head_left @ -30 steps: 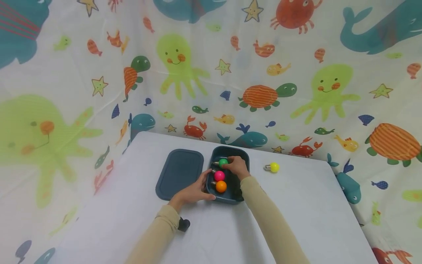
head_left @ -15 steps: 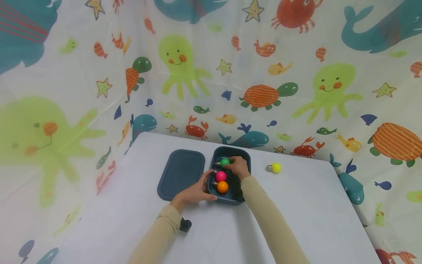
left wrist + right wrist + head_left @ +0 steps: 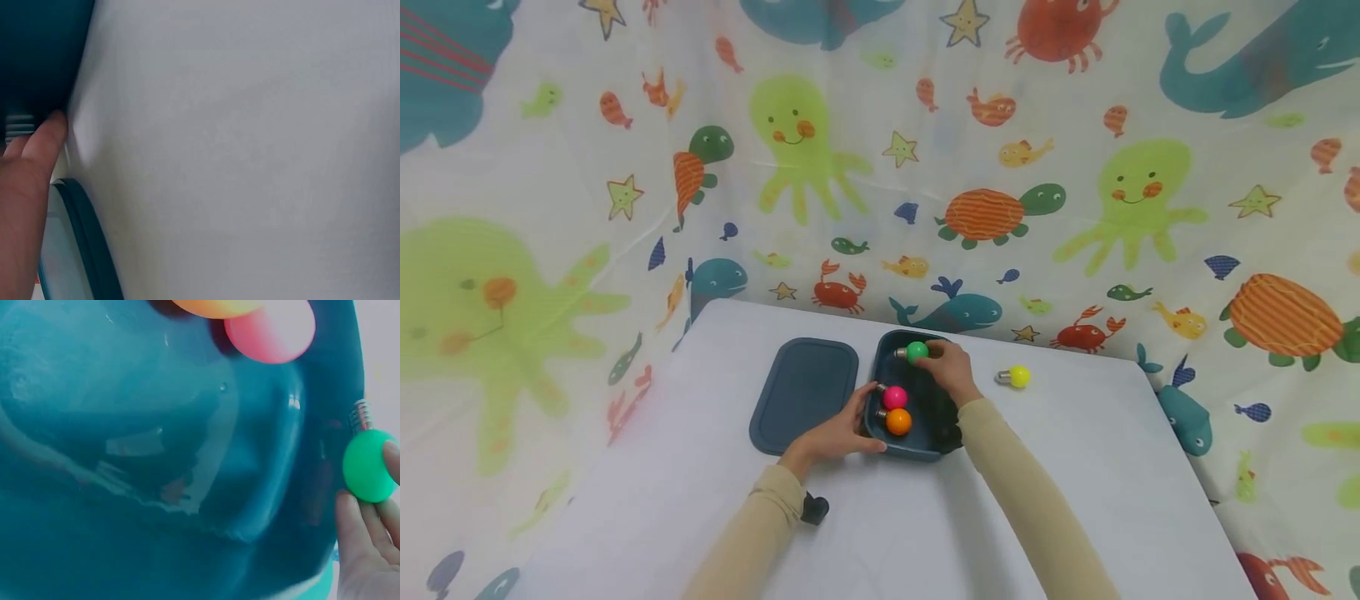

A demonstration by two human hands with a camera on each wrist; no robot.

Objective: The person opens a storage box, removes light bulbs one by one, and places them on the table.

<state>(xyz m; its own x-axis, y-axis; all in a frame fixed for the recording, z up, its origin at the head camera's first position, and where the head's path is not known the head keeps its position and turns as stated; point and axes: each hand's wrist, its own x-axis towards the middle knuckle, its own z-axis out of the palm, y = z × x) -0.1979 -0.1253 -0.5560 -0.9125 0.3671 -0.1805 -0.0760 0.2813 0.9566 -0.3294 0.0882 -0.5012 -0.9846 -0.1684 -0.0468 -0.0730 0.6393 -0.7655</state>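
Note:
Fingertips and thumb of my right hand (image 3: 951, 368) pinch a green light bulb (image 3: 916, 352) over the far end of a dark blue plastic box (image 3: 910, 455). Its screw base points left in the head view, and in the right wrist view the green bulb (image 3: 369, 464) is at the box's rim. Inside the box lie a pink bulb (image 3: 894, 397) and an orange bulb (image 3: 898, 422), side by side along the left wall. My left hand (image 3: 835, 437) rests on the box's near left corner, thumb along the front wall, fingers on the left wall.
A flat dark blue lid (image 3: 805, 396) lies left of the box on the white table (image 3: 1075, 492). Right of the box lies a yellow bulb (image 3: 1018, 377). A curtain with sea animals (image 3: 985, 215) hangs behind the table.
The right hand has lifted the green bulb from the row in the box and moved it toward the far rim. My left hand stays at the corner.

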